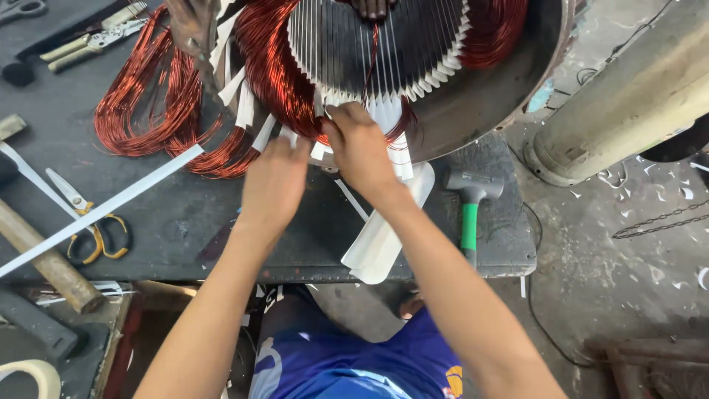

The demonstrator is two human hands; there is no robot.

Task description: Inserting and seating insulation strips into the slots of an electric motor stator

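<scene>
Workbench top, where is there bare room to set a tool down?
Bare bench lies between the scissors and the left hand, and around the mallet. It is crowded at the copper coils and under the right hand.

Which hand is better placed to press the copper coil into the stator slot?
Right, probably. The right hand already pinches the copper coil at the stator edge; the left hand sits lower, on the white insulation strips.

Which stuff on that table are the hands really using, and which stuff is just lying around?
In use:
- left hand and right hand, pinching white insulation strips
- copper wire coils
- motor stator

Lying about:
- scissors
- green-handled mallet
- wooden-handled hammer
- pliers
- long white strip
- another person's hand is working on the coils too
</scene>
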